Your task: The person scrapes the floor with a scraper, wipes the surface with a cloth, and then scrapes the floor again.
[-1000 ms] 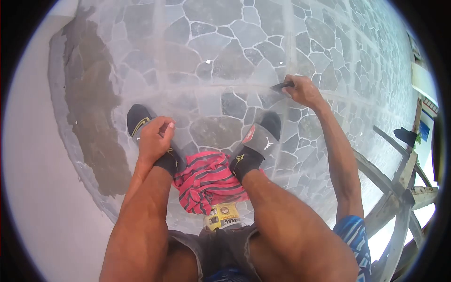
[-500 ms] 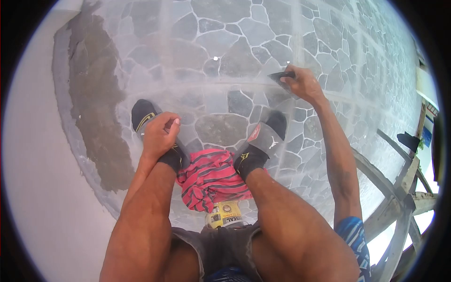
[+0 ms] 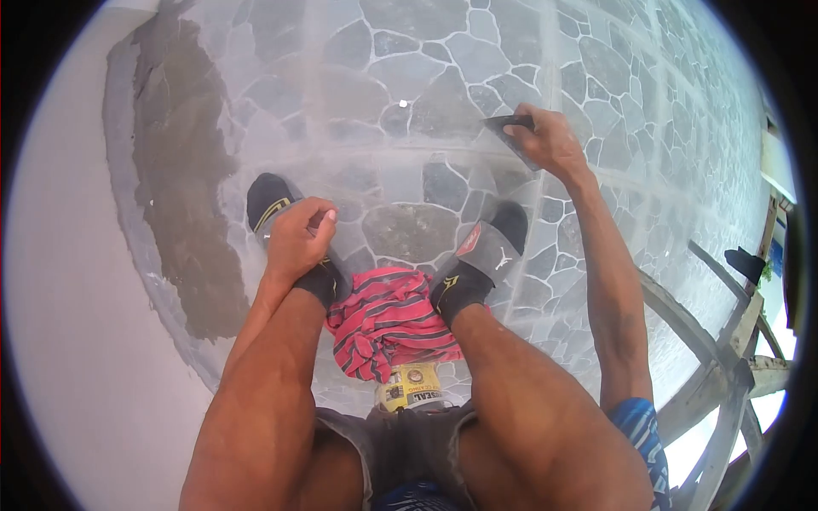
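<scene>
A flat black scraper with a triangular outline is gripped in my right hand, held low over the grey stone paving. Pale lines run between the irregular stones. My left hand has its fingers curled in above my left foot, with the forearm along my leg. Whatever those fingers may hold is hidden. A pink-and-black striped cloth lies bunched between my feet. Behind it stands a yellow-labelled tub, partly covered by the cloth.
On the left, a dark rough strip runs beside a pale wall. A small white chip lies on the stones ahead. Wooden beams cross at the right. My sandalled feet stand on the paving.
My right hand has tipped the scraper, so more of its blade shows, and the hand now covers where a small white chip lay. The view has shifted slightly; my left hand keeps its pose.
</scene>
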The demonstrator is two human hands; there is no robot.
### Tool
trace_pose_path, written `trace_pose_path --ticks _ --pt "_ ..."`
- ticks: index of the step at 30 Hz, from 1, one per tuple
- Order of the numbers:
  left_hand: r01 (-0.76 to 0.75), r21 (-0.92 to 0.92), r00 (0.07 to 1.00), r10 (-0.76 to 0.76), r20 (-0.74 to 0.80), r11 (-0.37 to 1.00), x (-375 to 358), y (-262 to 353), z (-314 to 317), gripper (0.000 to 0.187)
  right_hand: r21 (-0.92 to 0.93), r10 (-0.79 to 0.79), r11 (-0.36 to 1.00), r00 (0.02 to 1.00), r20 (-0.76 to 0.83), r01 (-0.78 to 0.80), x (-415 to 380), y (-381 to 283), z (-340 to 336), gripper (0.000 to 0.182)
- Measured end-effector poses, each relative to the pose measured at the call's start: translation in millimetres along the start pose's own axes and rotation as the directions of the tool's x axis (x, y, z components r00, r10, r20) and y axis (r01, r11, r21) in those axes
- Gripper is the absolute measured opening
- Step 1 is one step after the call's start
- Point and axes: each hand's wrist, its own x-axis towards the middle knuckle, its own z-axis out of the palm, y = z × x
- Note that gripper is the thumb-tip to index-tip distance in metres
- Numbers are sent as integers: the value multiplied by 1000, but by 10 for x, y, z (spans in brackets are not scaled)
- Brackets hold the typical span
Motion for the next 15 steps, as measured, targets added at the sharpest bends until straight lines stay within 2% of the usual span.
trace_pose_path --ticks 1,3,4,5,6,8,9,10,11,12,14,15 --pt "26 -12 1000 -26 9 1000 -6 14 -1 9 168 194 966 981 29 -196 -29 -172 -41 16" --pt "28 -23 1000 -27 16 999 18 47 9 9 -80 -152 985 988 1 151 9 156 260 16" --pt "15 -22 1000 -15 5 1000 24 45 13 9 -206 -325 924 945 16 322 48 182 308 16" --pt "12 -22 1000 -12 -3 1000 -6 37 17 10 -178 -339 927 940 -20 331 68 244 264 17" --pt "15 -18 1000 -15 -1 1000 9 34 4 10 -58 -149 987 989 5 149 1 -21 56 17" --pt "35 -15 999 -34 19 999 -9 46 -4 10 103 114 989 993 -30 -111 34 -93 42 18" --pt "32 -25 999 -32 14 999 -13 43 15 10 -39 -98 995 994 -43 96 48 72 235 17" --pt "22 -31 1000 -22 9 999 12 23 24 10 -181 -306 938 951 -33 296 81 246 416 17" --pt "23 -36 1000 -22 9 999 -6 11 19 10 -221 -357 912 934 -19 345 87 233 353 18" --pt "9 -28 1000 -9 4 1000 -6 17 14 10 -108 -238 967 970 -52 232 75 170 256 18" --pt "-10 -11 1000 10 -20 1000 -3 13 15 10 125 4 992 998 -66 5 99 27 112 17" --pt "18 -32 1000 -18 -13 999 -65 14 34 10 113 -18 993 999 -51 24 76 3 208 17"
